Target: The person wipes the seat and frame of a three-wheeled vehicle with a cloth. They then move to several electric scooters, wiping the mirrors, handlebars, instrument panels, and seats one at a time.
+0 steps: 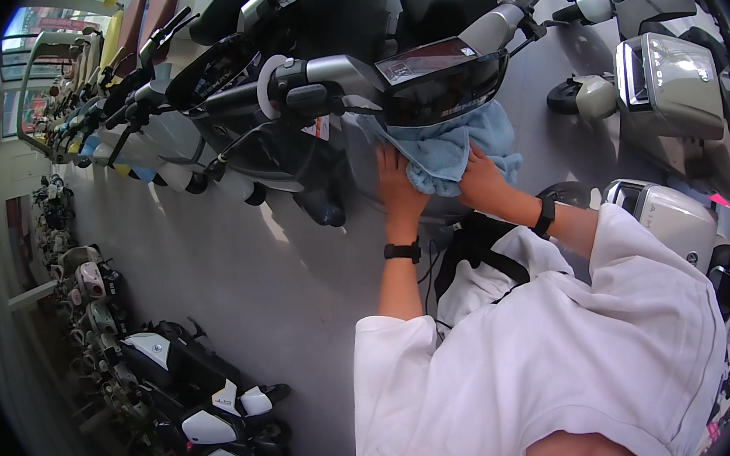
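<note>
A light blue towel (454, 153) lies bunched over the front of an electric scooter, just below its dark display (448, 88). My left hand (400, 185) is at the towel's left edge, fingers stretched out flat against the scooter's front, the thumb side touching the cloth. On the towel's right part, my right hand (484, 183) presses in with its fingers curled into the folds; the fingertips are partly hidden. Above both hands run the scooter's handlebar (316, 83) and its grips, with a pale ring hanging on the left one.
More scooters (243, 152) stand close on the left in a long row. To the right are beige scooters (668, 84), one near my right elbow. Another row of two-wheelers (195, 376) lines the lower left. Grey floor (237, 267) runs between the rows.
</note>
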